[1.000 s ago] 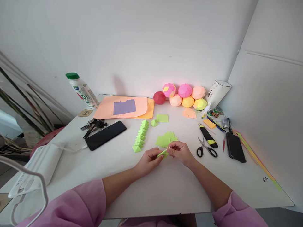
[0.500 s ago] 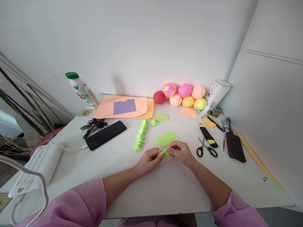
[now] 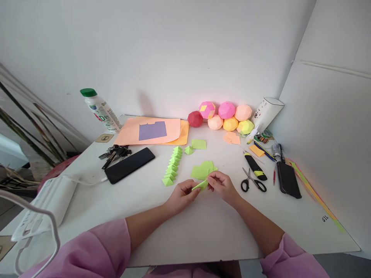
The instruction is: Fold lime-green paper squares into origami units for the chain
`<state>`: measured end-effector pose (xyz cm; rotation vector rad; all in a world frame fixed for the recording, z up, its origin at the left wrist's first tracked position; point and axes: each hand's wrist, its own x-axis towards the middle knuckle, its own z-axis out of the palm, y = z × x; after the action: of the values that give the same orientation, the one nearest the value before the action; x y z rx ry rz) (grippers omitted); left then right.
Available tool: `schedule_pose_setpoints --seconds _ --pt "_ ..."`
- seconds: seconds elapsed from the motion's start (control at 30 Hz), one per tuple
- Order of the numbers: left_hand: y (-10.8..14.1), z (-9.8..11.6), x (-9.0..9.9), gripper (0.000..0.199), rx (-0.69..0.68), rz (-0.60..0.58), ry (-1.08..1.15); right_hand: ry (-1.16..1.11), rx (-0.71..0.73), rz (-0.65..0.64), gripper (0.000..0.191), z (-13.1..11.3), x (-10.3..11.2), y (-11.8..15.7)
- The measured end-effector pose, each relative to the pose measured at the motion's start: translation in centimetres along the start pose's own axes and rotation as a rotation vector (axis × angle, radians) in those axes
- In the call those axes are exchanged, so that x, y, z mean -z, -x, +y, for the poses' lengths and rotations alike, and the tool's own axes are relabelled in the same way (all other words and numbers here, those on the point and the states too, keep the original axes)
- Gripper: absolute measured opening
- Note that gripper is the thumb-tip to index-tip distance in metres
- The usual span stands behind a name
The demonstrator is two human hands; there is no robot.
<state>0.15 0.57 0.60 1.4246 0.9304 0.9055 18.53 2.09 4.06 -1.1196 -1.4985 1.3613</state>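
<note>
Between my two hands is a small folded piece of green paper (image 3: 200, 186). My left hand (image 3: 183, 196) is closed on its left part, thumb at the front. The fingers of my right hand (image 3: 222, 186) pinch its upper right corner. Just beyond lies a loose pile of flat green paper pieces (image 3: 203, 170). To the left runs a slanting row of folded green paper pyramids (image 3: 172, 169), with one more pyramid (image 3: 188, 150) apart from it beside a flat green sheet (image 3: 198, 144).
Scissors (image 3: 252, 180), a utility knife (image 3: 255, 166) and a dark phone (image 3: 288, 180) lie to the right. Several faceted paper balls (image 3: 226, 111) stand along the wall. On the left are a black phone (image 3: 130, 166), keys (image 3: 114, 155), orange sheets (image 3: 127, 133) and a bottle (image 3: 102, 114).
My right hand has shifted slightly right along the green paper's corner, and more of the paper's face now shows. The left hand has barely moved.
</note>
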Motion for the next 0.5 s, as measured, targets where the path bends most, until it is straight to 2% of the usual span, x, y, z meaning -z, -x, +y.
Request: schedule_pose_setpoints --seconds 0.17,0.33,0.5 --pt "-0.14 -0.19 0.0 0.026 -0.004 0.077 0.077 0.043 -0.004 0.013 0.019 0.15 -0.09 0.09" --pt "-0.17 -0.31 -0.04 0.026 0.028 0.058 0.082 0.075 0.041 -0.003 0.015 0.62 -0.24 -0.03" --pt "-0.23 0.17 -0.04 0.023 -0.041 0.022 0.127 0.107 0.016 -0.063 0.021 0.87 -0.35 0.02"
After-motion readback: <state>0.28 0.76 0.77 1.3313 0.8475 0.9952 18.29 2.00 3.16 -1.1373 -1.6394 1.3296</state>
